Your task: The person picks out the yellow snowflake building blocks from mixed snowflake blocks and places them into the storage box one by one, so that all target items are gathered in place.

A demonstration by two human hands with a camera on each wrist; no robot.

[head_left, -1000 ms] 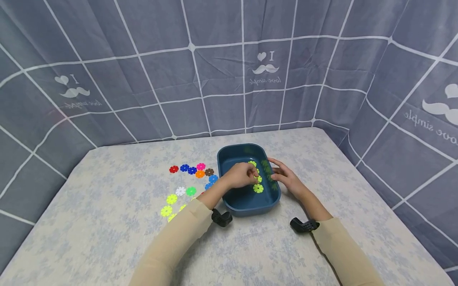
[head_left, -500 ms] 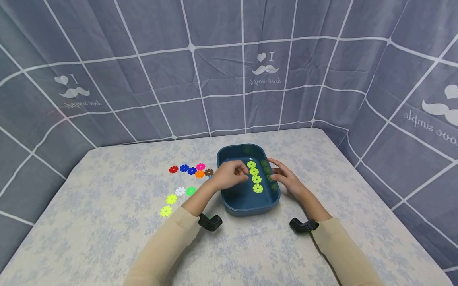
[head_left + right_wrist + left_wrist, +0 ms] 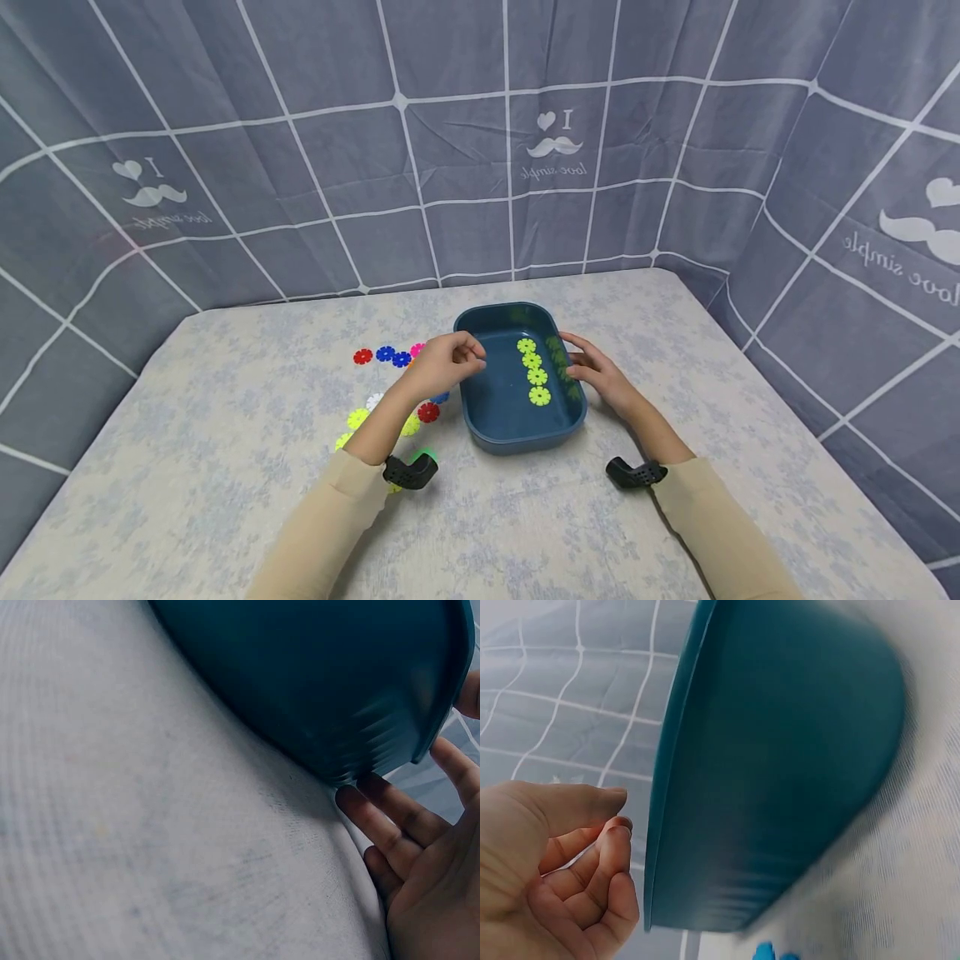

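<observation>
My left hand (image 3: 438, 365) hovers just beyond the left rim of a dark blue plastic box (image 3: 495, 412). Its fingers are loosely curled, and in the left wrist view nothing lies between thumb and fingertips. Inside the box, a row of several yellow-green notched plastic discs (image 3: 537, 377) runs along the right side, apparently joined or overlapping. At the right wall, my right hand (image 3: 606, 383) rests its fingertips against the outside of the box and near its rim. In the right wrist view these fingers are fairly straight.
Left of the box lie several notched discs, among them a red disc (image 3: 363, 357), a blue disc (image 3: 402, 359), a nearer red disc (image 3: 428, 412) and a yellow-green disc (image 3: 357, 418). My left hand and forearm partly cover them. A grey checked curtain (image 3: 465, 242) hangs behind the table.
My left hand has left the disc row and moved leftward out of the box, uncovering the row. My right hand and the box have stayed about where they were.
</observation>
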